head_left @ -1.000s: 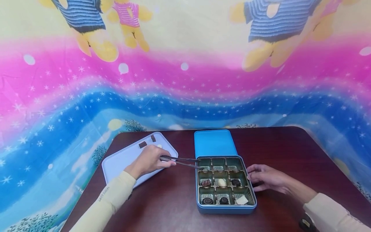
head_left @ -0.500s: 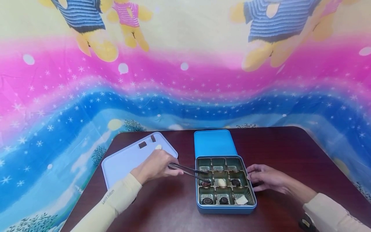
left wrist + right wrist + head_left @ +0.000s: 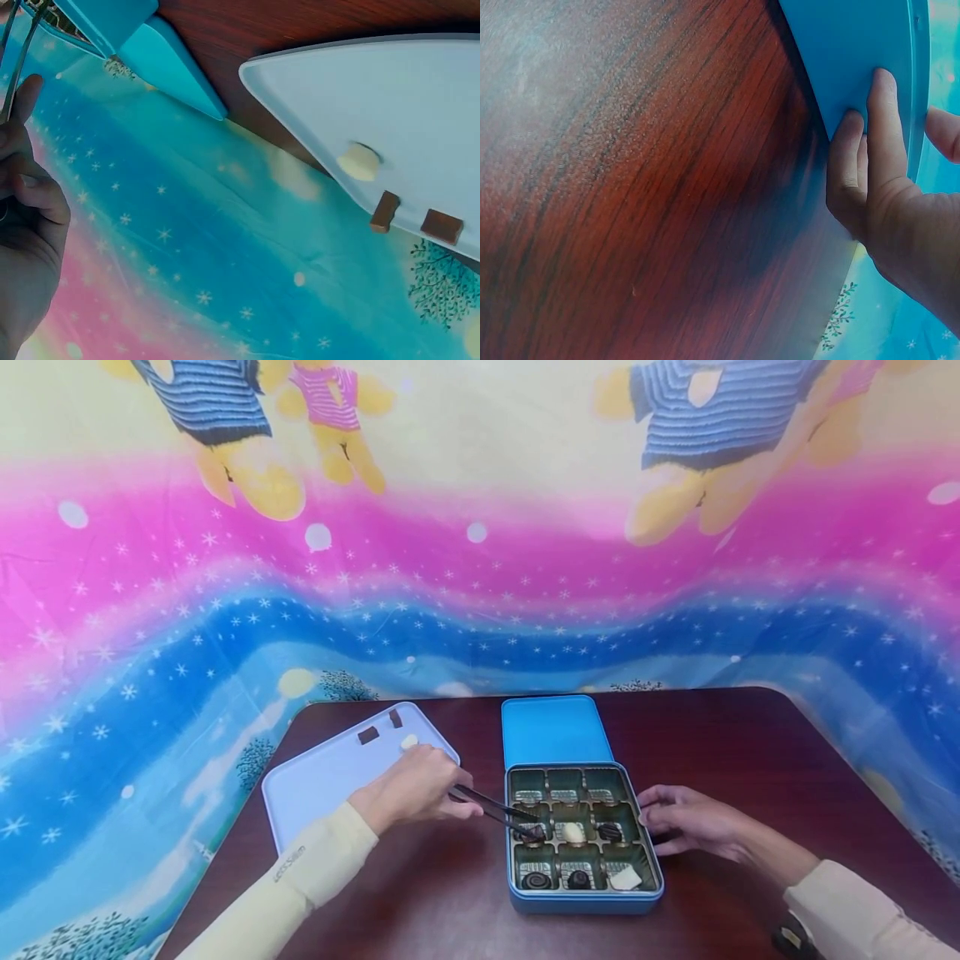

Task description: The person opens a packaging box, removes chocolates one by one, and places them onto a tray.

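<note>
A blue tin [image 3: 585, 903] with a gold tray of compartments stands on the table. My left hand [image 3: 420, 781] grips dark metal tongs [image 3: 487, 800], whose tips reach into the left compartment of the middle row. They are right at a brown chocolate [image 3: 531, 835] there. Beside it in that row lie a white chocolate [image 3: 573, 833] and a dark striped one [image 3: 610, 832]. Nearest row: a dark swirl [image 3: 536, 881], a small dark piece [image 3: 578, 880] and a white square [image 3: 625, 877]. The far row holds none. My right hand [image 3: 693, 822] rests its fingers [image 3: 886, 120] against the tin's right side.
A pale lilac tray [image 3: 322, 789] lies left of the tin, partly behind my left arm. On it are two brown pieces, one a flat rectangle [image 3: 442, 226], and a cream piece [image 3: 360, 161]. The tin's blue lid [image 3: 557, 729] lies behind it. A printed cloth [image 3: 480, 585] hangs behind the table.
My left hand has moved right and nearer, bringing the tongs' tips from the far row to the brown chocolate in the middle row. The right hand has stayed at the tin.
</note>
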`<state>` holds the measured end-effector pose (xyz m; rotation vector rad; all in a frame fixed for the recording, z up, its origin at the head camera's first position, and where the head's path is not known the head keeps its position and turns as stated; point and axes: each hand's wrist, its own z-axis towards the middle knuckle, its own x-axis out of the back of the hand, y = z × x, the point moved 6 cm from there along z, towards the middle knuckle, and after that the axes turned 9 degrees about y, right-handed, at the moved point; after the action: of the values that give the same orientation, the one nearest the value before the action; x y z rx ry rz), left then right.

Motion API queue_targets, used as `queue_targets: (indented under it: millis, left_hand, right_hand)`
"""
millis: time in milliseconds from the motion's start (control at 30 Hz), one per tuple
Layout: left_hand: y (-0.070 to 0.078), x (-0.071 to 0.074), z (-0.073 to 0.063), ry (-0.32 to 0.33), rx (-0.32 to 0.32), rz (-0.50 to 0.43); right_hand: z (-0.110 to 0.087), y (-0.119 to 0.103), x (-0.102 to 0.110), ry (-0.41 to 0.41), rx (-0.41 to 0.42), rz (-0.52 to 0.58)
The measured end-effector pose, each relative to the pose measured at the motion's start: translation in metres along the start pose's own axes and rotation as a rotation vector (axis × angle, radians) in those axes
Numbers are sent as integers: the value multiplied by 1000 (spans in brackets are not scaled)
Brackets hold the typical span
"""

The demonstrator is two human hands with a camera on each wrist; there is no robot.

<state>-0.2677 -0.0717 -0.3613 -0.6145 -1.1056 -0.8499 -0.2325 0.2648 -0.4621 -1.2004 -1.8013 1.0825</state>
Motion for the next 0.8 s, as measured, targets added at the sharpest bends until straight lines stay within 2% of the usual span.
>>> queue_targets:
  millis: [200, 633, 800]
  left_hand:
    - [3, -2, 5, -49, 10, 15]
    - [16, 5, 22, -136, 30, 88]
    - [20, 2, 26, -182, 41, 110]
  right_hand:
    - [0, 1, 0, 6, 1, 0]
    - [1, 3, 1, 5, 0, 3]
    - [1, 2, 1, 26, -12, -10]
